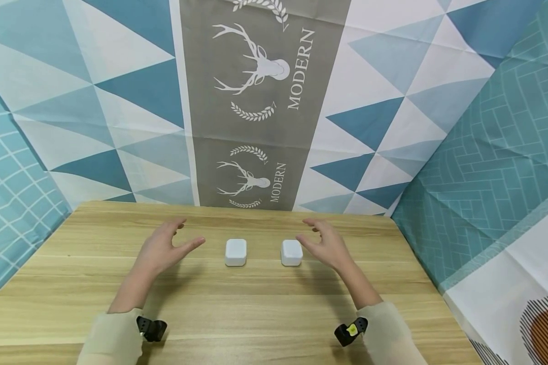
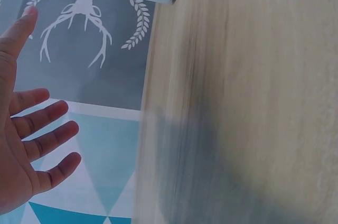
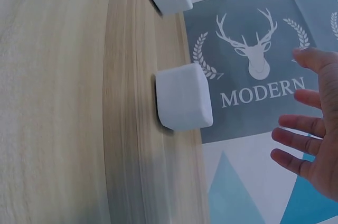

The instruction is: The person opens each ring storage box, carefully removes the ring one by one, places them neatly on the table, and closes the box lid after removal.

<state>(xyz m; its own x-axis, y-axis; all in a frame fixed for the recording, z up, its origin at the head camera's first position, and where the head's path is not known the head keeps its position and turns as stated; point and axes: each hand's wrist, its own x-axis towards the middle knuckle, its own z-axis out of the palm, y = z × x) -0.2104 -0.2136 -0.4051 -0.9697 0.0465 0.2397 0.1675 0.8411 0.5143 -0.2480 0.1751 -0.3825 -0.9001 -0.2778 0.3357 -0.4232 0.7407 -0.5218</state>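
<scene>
Mid-table (image 1: 255,304), two white cubes (image 1: 235,252) apart, both hands (image 1: 164,248) spread, flanking, touching nothing

Two bare hands, forearms bare up to sleeves. Left hand (image 1: 162,247), right hand (image 1: 326,244): no rings, no gloves. Sleeves (image 1: 111,338) pale cream, soft knit-like fabric, cuffs ending below wrists, nearest counter (image 1: 265,304) front edge. Black strap-mounted camera unit (image 1: 151,328) beside left cuff. Matching black unit (image 1: 350,331) beside right cuff, small yellow-green round sticker on it. Fingers (image 3: 296,142) slim, nails short, unpainted.
</scene>
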